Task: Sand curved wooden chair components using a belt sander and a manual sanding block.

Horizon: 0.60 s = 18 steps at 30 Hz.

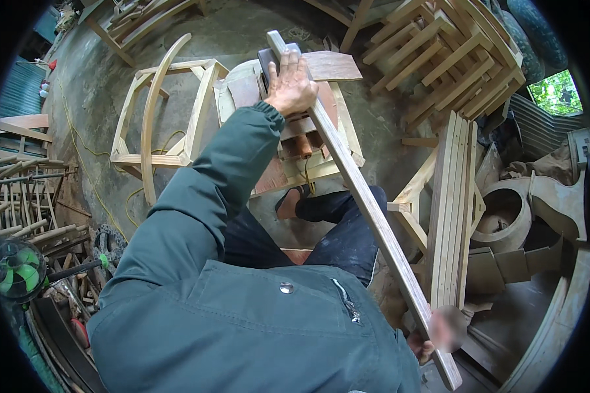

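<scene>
Long wooden bar (367, 198), squared edges, runs diagonally from top centre to lower right of frame, upper end over a dark grey machine block (265, 60). Left hand (292, 85) lies on the upper end, palm down, fingers extended and slightly spread, not wrapped round. Right hand (423, 346) at the lower end, bottom right; fingers look curled around the bar, part blurred, grip force can't be told. Bar probably stiff, moderate weight, not fragile; length likely makes it swing, so hold near both ends; smooth faces may slip a bit. Counter (334, 169): low wooden stand, upper centre, plywood pieces on top, machine among them. Around: concrete floor (242, 29), pale wooden frame (205, 111) upper left, stacked slatted frames (476, 46) upper right, upright planks (447, 209) right, green-bladed fan (16, 268) lower left.
</scene>
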Each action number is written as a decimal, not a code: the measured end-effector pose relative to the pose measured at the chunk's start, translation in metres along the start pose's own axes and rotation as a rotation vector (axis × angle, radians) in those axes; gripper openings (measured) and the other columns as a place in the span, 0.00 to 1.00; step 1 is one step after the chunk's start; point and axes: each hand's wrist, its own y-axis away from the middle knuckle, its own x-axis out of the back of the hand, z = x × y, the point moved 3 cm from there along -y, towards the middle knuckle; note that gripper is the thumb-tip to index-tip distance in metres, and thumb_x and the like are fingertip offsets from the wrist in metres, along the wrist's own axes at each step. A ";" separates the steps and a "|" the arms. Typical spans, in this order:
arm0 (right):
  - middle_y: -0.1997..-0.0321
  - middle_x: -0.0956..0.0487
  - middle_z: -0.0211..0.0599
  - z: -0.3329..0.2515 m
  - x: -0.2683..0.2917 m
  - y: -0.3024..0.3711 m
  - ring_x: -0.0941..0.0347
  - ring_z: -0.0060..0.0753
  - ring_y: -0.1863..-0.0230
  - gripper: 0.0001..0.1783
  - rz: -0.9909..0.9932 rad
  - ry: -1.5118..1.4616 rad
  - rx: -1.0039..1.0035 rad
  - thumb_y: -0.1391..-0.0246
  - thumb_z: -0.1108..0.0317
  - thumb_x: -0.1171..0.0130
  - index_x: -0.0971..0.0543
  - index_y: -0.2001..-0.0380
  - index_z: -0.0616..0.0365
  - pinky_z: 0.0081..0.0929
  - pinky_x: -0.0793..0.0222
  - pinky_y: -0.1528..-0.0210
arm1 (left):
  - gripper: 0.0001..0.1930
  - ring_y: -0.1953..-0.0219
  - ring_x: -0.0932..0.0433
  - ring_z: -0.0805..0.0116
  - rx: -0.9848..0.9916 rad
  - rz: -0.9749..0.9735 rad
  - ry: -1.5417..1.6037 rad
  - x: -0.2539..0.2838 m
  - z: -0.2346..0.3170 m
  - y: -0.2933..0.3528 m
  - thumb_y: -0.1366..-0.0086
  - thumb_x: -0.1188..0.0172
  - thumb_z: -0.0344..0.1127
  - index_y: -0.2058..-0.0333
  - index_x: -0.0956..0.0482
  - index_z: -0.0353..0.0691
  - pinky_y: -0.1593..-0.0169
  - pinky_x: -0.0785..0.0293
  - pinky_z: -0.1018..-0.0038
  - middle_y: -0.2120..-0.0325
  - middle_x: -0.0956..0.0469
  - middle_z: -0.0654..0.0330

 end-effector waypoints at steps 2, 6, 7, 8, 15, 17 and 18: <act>0.40 0.27 0.34 0.009 -0.012 -0.008 0.37 0.50 0.27 0.18 -0.072 0.042 -0.060 0.41 0.65 0.29 0.30 0.56 0.42 0.59 0.50 0.23 | 0.43 0.19 0.66 0.43 0.004 0.016 0.040 0.000 -0.011 -0.020 0.30 0.56 0.50 0.26 0.51 0.26 0.23 0.71 0.38 0.22 0.60 0.40; 0.37 0.27 0.38 0.031 -0.042 -0.024 0.37 0.58 0.26 0.18 -0.128 0.139 -0.051 0.39 0.71 0.33 0.31 0.52 0.45 0.67 0.49 0.23 | 0.43 0.19 0.64 0.44 0.000 0.056 0.012 0.000 -0.037 -0.058 0.30 0.54 0.51 0.25 0.50 0.28 0.22 0.67 0.40 0.22 0.58 0.41; 0.36 0.28 0.41 0.043 -0.037 -0.029 0.38 0.61 0.26 0.17 -0.224 0.152 -0.022 0.39 0.72 0.35 0.31 0.52 0.46 0.66 0.48 0.25 | 0.42 0.19 0.62 0.44 -0.013 0.089 -0.015 0.001 -0.049 -0.067 0.31 0.52 0.50 0.25 0.48 0.29 0.22 0.63 0.40 0.22 0.56 0.41; 0.35 0.28 0.44 0.049 -0.046 -0.031 0.37 0.62 0.28 0.19 -0.199 0.152 -0.061 0.40 0.75 0.34 0.30 0.52 0.46 0.65 0.47 0.26 | 0.42 0.19 0.62 0.44 -0.008 0.091 -0.016 0.003 -0.061 -0.077 0.31 0.52 0.50 0.25 0.48 0.29 0.22 0.63 0.40 0.22 0.56 0.41; 0.34 0.27 0.53 0.159 -0.043 -0.028 0.33 0.62 0.30 0.21 -0.204 0.180 -0.043 0.42 0.81 0.33 0.29 0.52 0.48 0.63 0.38 0.28 | 0.42 0.19 0.65 0.46 -0.047 0.141 -0.077 0.018 -0.111 -0.162 0.30 0.54 0.50 0.25 0.50 0.30 0.22 0.61 0.42 0.21 0.59 0.43; 0.34 0.27 0.56 0.206 -0.047 -0.044 0.30 0.66 0.32 0.21 -0.344 0.194 0.020 0.43 0.84 0.35 0.27 0.51 0.49 0.66 0.39 0.29 | 0.42 0.19 0.64 0.44 -0.026 0.178 -0.097 0.027 -0.131 -0.189 0.31 0.53 0.49 0.25 0.51 0.31 0.22 0.61 0.44 0.22 0.59 0.41; 0.35 0.26 0.57 0.215 -0.091 -0.078 0.29 0.66 0.32 0.21 -0.410 0.095 0.117 0.43 0.85 0.36 0.27 0.52 0.50 0.66 0.40 0.29 | 0.43 0.19 0.63 0.44 0.004 0.199 -0.141 0.033 -0.154 -0.198 0.33 0.51 0.48 0.25 0.50 0.31 0.22 0.59 0.44 0.22 0.58 0.39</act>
